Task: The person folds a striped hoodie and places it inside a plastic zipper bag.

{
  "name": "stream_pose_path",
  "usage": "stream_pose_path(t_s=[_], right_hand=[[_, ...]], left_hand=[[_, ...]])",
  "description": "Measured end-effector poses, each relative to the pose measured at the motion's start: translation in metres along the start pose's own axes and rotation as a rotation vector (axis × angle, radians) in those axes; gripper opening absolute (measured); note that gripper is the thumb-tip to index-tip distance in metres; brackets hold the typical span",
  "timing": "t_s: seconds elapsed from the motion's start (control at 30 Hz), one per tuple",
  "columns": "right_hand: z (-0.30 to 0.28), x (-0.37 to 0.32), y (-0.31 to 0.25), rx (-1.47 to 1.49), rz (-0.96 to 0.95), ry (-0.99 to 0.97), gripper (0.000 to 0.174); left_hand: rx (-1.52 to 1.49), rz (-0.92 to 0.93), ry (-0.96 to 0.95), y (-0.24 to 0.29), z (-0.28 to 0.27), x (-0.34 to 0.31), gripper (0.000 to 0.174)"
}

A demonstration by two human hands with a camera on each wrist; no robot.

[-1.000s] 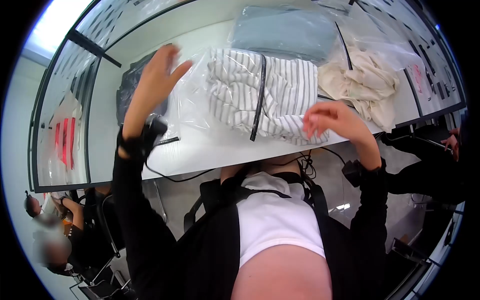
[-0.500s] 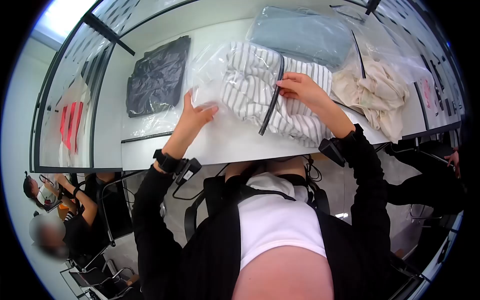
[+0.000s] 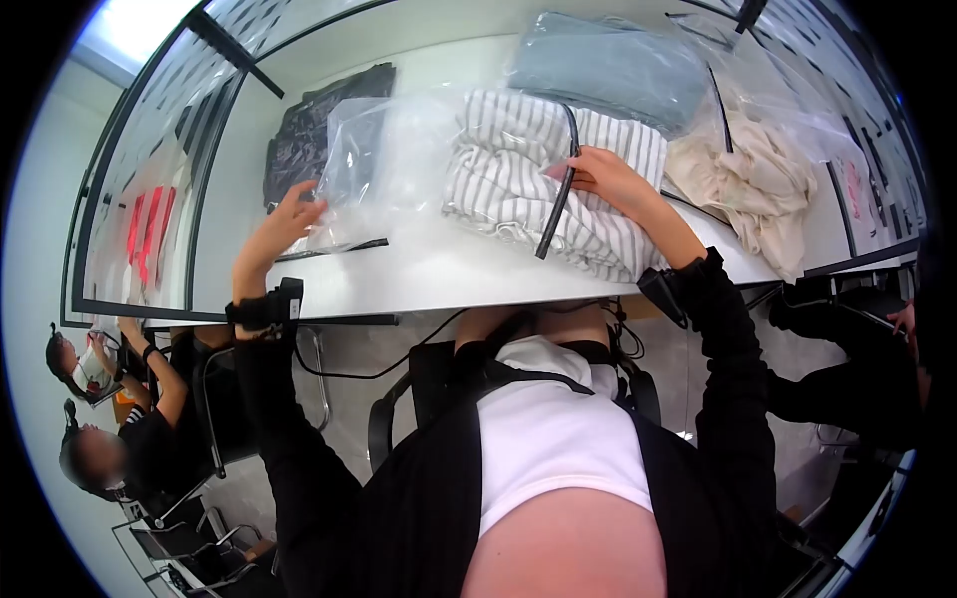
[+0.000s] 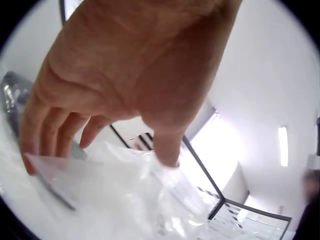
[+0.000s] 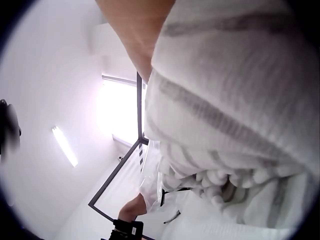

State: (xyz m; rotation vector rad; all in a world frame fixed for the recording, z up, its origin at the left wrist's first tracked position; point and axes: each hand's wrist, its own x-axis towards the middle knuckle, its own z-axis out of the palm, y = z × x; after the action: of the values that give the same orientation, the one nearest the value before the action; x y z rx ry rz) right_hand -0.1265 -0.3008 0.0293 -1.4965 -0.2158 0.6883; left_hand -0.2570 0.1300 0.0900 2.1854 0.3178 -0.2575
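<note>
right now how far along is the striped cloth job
Done: grey folded cloth lies bagged. In hand: striped white cloth partly inside the clear plastic bag; left hand pinches its far end, right hand grips the black zip strip. Left: the part past the strip.

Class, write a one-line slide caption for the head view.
Seated at a white table, left hand pinches a clear plastic bag while right hand grips its black strip over striped cloth.

striped cloth lies right of plastic bag (both on table).
</note>
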Motion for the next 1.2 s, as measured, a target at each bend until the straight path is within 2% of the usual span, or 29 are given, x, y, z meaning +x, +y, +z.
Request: stream_pose_path(t_s=[0.03, 0.13, 0.17, 0.27, 0.3, 0.4, 0.43, 0.47, 0.53, 0.57, 0.67, 0.7, 0.8, 0.83, 0.93, 0.97, 1.0, 1.07, 1.13, 1.17, 1.2], right_hand=[[0.001, 0.001, 0.001, -0.012, 0.003, -0.001, 0.028], [0.014, -0.011, -0.011, -0.223, -0.040, -0.063, 0.026], [0.021, -0.016, -0.023, -0.378, 0.122, -0.066, 0.024], [0.020, -0.017, -0.011, -0.340, -0.121, -0.237, 0.021], [0.019, -0.019, -0.013, -0.330, -0.090, -0.263, 0.019], [0.022, -0.025, -0.008, -0.420, -0.140, -0.136, 0.017], [0.021, -0.025, -0.009, -0.405, -0.116, -0.151, 0.019], [0.023, -0.027, -0.012, -0.396, -0.092, -0.134, 0.027], [0.021, -0.025, -0.009, -0.404, -0.125, -0.166, 0.025], [0.019, -0.025, -0.007, -0.415, -0.134, -0.188, 0.024], [0.016, -0.024, -0.006, -0.471, -0.160, -0.244, 0.024], [0.016, -0.025, -0.007, -0.504, -0.171, -0.252, 0.025], [0.014, -0.032, -0.018, -0.638, -0.250, -0.315, 0.031], [0.012, -0.033, -0.023, -0.691, -0.287, -0.343, 0.034], [-0.018, -0.028, -0.031, -0.499, -0.258, -0.538, 0.044], [-0.025, -0.029, -0.034, -0.526, -0.326, -0.499, 0.046], [-0.027, -0.029, -0.036, -0.723, -0.485, -0.429, 0.045], [-0.024, -0.024, -0.031, -0.921, -0.533, -0.394, 0.044], [-0.008, -0.020, -0.037, -0.913, -0.654, -0.460, 0.046], [0.000, -0.019, -0.039, -0.905, -0.713, -0.499, 0.046], [0.004, -0.017, -0.036, -0.890, -0.636, -0.499, 0.047]], left_hand=[[-0.107, -0.088, -0.071, -0.003, -0.004, 0.005, 0.058], [-0.641, -0.067, -0.141, -0.022, -0.010, 0.045, 0.066], [-0.681, -0.013, -0.202, -0.022, -0.016, 0.056, 0.072], [-0.560, 0.013, -0.052, 0.008, -0.010, 0.087, 0.075], [-0.630, -0.011, -0.035, 0.004, -0.012, 0.104, 0.072], [-0.748, -0.107, -0.150, -0.006, -0.019, 0.149, 0.058], [-0.730, -0.212, -0.137, -0.002, -0.021, 0.160, 0.036], [-0.727, -0.175, -0.118, -0.003, -0.024, 0.170, 0.032], [-0.721, -0.111, -0.084, -0.022, -0.032, 0.194, 0.024], [-0.808, -0.052, -0.126, -0.034, -0.040, 0.206, 0.018], [-0.621, 0.072, 0.007, -0.035, -0.052, 0.224, 0.015], [-0.570, 0.151, -0.005, -0.028, -0.050, 0.219, 0.024], [-0.120, 0.026, 0.158, -0.002, -0.050, 0.210, 0.041], [0.113, -0.001, 0.239, 0.018, -0.048, 0.194, 0.055], [0.306, 0.379, 0.451, 0.036, -0.046, 0.165, 0.044], [0.339, 0.462, 0.435, 0.048, -0.042, 0.147, 0.037], [0.370, 0.544, 0.420, 0.075, -0.029, 0.116, 0.031], [0.395, 0.672, 0.296, 0.121, 0.004, 0.057, 0.019], [0.401, 0.808, 0.136, 0.141, 0.044, 0.014, 0.019], [0.354, 0.777, 0.085, 0.146, 0.071, -0.005, 0.019], [0.309, 0.744, 0.038, 0.152, 0.096, -0.021, 0.019]])
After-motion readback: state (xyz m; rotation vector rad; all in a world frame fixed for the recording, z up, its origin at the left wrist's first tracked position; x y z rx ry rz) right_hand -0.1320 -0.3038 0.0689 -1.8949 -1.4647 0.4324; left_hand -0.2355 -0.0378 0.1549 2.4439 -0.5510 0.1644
